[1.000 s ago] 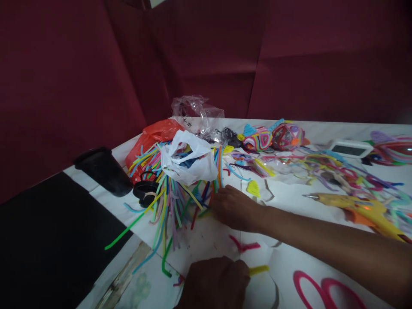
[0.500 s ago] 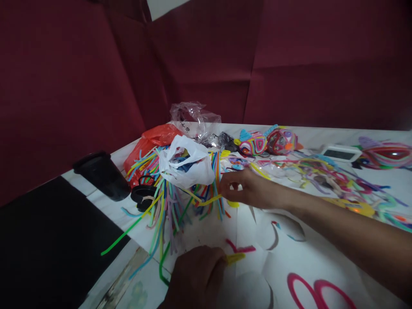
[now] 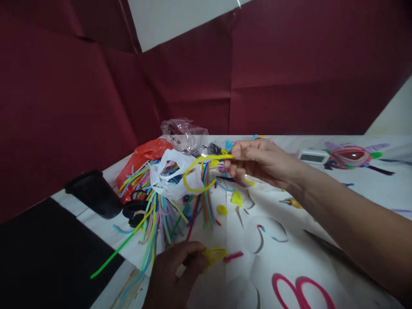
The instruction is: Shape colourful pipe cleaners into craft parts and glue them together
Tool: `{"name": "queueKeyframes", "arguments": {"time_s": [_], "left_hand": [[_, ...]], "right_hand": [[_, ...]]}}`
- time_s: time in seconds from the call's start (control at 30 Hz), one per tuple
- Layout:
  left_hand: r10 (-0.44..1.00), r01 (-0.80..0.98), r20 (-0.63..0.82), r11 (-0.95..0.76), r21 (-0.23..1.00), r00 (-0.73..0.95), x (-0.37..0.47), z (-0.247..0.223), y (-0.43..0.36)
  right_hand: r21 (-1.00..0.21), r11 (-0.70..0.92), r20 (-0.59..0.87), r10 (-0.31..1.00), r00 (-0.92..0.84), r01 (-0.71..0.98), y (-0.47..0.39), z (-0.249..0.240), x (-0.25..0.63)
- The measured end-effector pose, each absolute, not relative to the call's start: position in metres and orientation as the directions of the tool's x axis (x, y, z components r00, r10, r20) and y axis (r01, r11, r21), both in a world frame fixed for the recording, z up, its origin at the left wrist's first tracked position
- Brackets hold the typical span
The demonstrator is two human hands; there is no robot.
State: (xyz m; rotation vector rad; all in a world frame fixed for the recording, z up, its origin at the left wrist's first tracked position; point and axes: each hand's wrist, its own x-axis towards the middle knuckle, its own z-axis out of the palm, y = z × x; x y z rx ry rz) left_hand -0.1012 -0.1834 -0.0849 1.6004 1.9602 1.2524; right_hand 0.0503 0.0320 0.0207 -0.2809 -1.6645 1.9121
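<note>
My right hand is raised over the table, its thumb and finger pinched on one end of a yellow pipe cleaner. The strip curves left into an open hook in front of the white plastic bag. Lower down, my left hand pinches a small yellow pipe-cleaner loop. Just beyond the loop is a short magenta piece; whether they touch I cannot tell. Many coloured pipe cleaners fan out around the bag, left of my hands.
A black cup lies tilted at the left, beside a black lid. A red bag and a clear bag are behind. Pink scissor handles lie in front. A white device and a pipe-cleaner fish stand at right.
My right hand has lifted from the pile, bringing the yellow pipe cleaner up with it. My left hand has turned, showing more of its yellow loop. The view has shifted slightly.
</note>
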Motion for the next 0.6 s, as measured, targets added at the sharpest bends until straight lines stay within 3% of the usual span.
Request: {"name": "queueKeyframes", "arguments": {"time_s": [0.27,0.5,0.6], "left_hand": [[0.824,0.413,0.252,-0.024,0.91,-0.507,-0.105,-0.06,-0.175],[0.745,0.368,0.554,-0.43,0.825,-0.371,-0.1,-0.026,-0.128],[0.762,0.289,0.61,-0.547,0.786,-0.216,-0.081,-0.008,-0.103]], "right_hand": [[-0.907,0.142,0.392,0.634,-0.667,-0.397,0.037,0.043,0.078],[-0.894,0.322,0.448,0.685,-0.575,-0.313,0.028,0.048,0.112],[-0.892,0.39,0.449,0.709,-0.544,-0.227,0.02,0.047,0.124]]}}
